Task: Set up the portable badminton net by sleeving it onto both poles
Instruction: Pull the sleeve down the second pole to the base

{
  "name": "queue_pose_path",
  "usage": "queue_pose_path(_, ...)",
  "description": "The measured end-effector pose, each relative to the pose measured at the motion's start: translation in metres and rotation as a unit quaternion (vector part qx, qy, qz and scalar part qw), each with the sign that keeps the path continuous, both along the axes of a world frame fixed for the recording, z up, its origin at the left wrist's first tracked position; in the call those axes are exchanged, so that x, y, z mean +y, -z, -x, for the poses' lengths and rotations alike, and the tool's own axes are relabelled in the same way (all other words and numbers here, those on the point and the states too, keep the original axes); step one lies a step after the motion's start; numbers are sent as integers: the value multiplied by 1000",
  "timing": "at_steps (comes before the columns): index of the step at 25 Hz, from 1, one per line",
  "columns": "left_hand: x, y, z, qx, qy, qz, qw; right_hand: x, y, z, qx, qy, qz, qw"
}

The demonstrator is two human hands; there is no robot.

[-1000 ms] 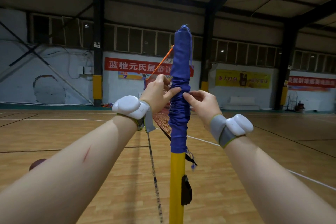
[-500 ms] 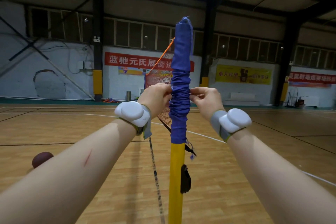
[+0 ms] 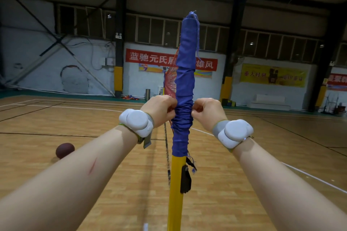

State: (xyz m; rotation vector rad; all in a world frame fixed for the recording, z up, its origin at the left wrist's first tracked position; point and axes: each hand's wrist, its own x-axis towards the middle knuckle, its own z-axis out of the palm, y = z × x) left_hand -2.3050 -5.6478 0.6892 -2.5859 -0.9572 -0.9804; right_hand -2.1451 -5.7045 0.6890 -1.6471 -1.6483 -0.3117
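Step in hand: working the blue sleeve (image 3: 185, 88) down the yellow pole (image 3: 174, 189). Left hand (image 3: 159, 110) and right hand (image 3: 207, 111) each pinch bunched cloth, pole between them. Next: draw the gathers downward evenly, below both hands.

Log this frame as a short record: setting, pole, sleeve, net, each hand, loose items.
setting: indoor court, wooden floor
pole: yellow pole upright, bare below the sleeve, black clip on its side
sleeve: blue sleeve over the pole's upper part, bunched at hand level
net: red net behind the sleeve
left: left hand pinches the bunched sleeve
right: right hand pinches it opposite
loose items: dark ball on the floor, left
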Motion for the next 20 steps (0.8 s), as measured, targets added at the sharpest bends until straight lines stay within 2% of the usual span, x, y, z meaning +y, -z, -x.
queue_pose_path(5,-3,23,1,42,-11,41,998,0,23,-2,3,-21,55,998)
queue_pose_path(12,-13,22,4,79,-23,39,996,-7,28,-5,-10,-31,89,995)
queue_pose_path(13,-15,18,5,60,-25,28,998,-7,24,-6,-3,-28,83,996)
queue_pose_path(16,-14,3,7,-30,-21,-17,999,-4,4,-6,39,-24,-18,999)
queue_pose_path(18,-10,-4,3,-25,-32,-32,999,0,-6,-4,-1,-30,-51,998)
queue_pose_path(20,-7,-7,-2,-10,-48,-37,998,3,-12,-1,-55,-16,-45,997)
